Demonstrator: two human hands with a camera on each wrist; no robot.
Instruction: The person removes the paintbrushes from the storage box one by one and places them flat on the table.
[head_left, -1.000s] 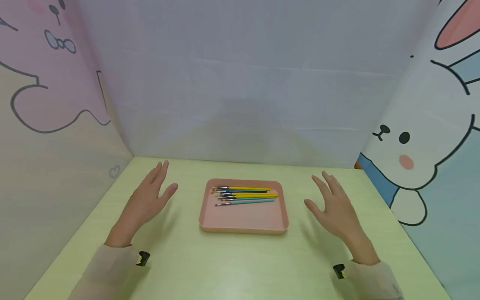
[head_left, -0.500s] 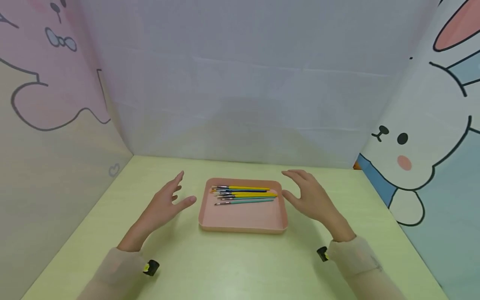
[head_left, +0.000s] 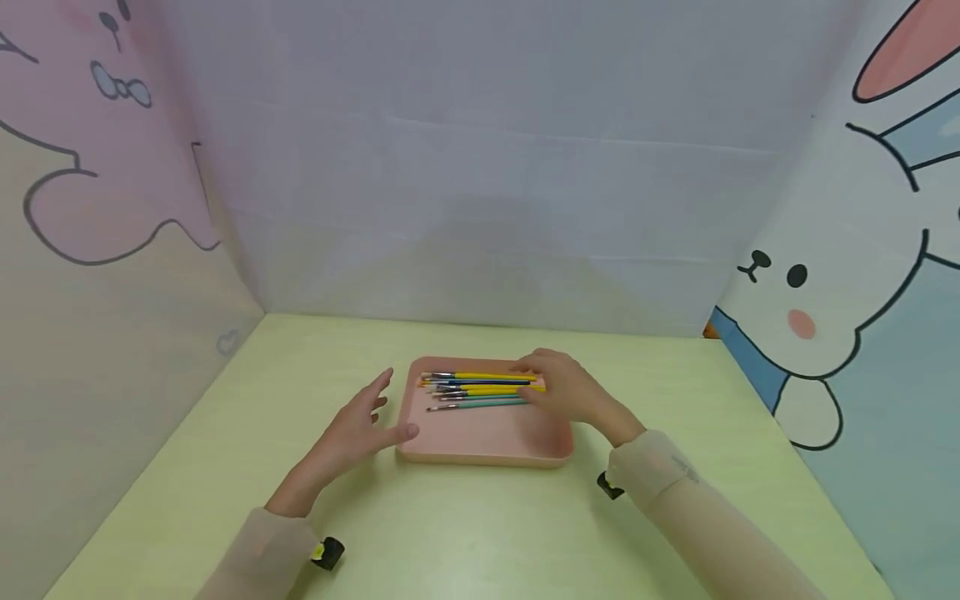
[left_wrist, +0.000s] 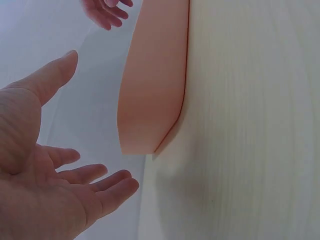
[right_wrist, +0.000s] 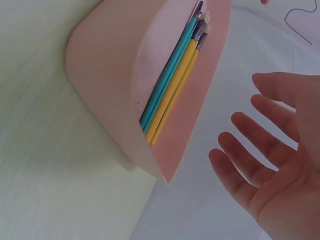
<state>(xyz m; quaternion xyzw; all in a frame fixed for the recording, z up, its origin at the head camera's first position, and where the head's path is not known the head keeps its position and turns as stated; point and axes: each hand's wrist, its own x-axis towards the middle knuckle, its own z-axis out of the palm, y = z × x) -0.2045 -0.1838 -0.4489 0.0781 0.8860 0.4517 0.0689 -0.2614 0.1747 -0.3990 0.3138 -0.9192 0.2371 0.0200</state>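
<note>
A shallow pink tray (head_left: 480,437) lies on the table and bears several paintbrushes (head_left: 480,388) with yellow, teal and dark blue handles, their bristles pointing left. My right hand (head_left: 566,385) hovers over the tray's right side, its fingers above the handle ends and partly hiding them. In the right wrist view, the fingers of that hand (right_wrist: 270,150) are spread and loosely bent, with nothing between them. Beside the tray's left edge is my left hand (head_left: 352,433), thumb out over the near left corner. The left wrist view shows its fingers (left_wrist: 117,192) apart from the tray wall (left_wrist: 155,75).
The pale yellow-green table (head_left: 465,525) extends around the tray. A plain whitish cloth (head_left: 480,167) hangs behind it. Cloths with cartoon animals, one a white rabbit (head_left: 832,250), stand along both sides.
Both hands have moved inward toward the tray. My right hand has gone from the right of the tray to over the brush handles; my left has come to its left edge. The tray stays put.
</note>
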